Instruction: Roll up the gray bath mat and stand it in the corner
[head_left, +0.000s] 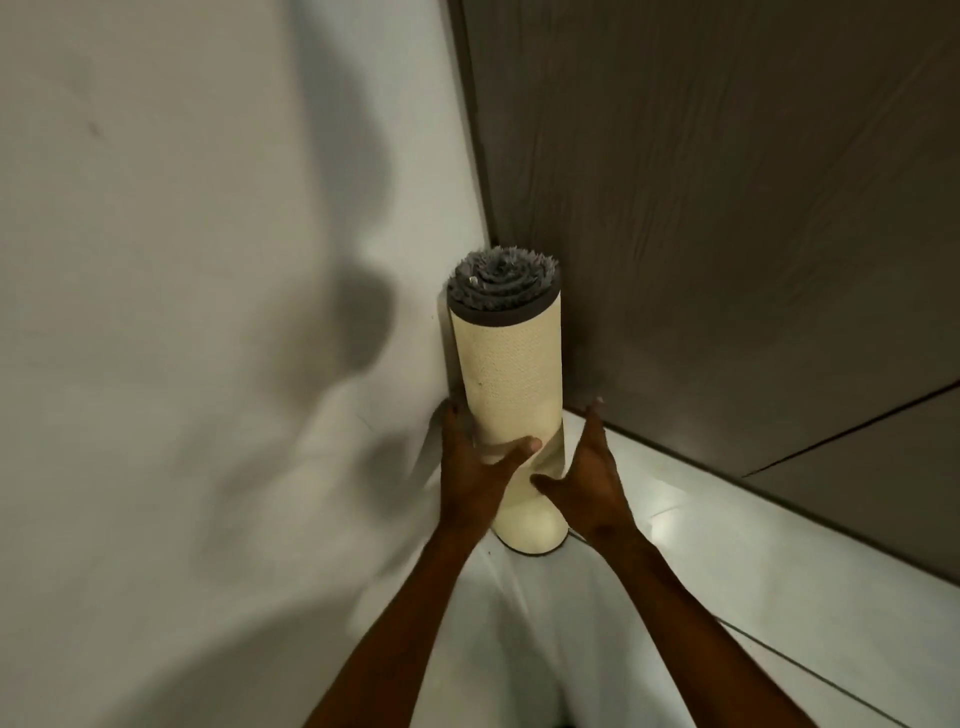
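The bath mat (511, 374) is rolled into a tight cylinder, cream backing outside and gray pile showing at its top end. It stands upright on the floor in the corner between a white wall and a dark wood panel. My left hand (478, 462) lies against the roll's lower left side, fingers behind it and thumb across the front. To the roll's lower right is my right hand (592, 467), fingers spread and a small gap between palm and mat.
The white wall (208, 312) carries my shadow on the left. A dark wood-grain panel (727, 234) forms the right side of the corner. Glossy white floor tiles (727, 545) stretch to the right and toward me.
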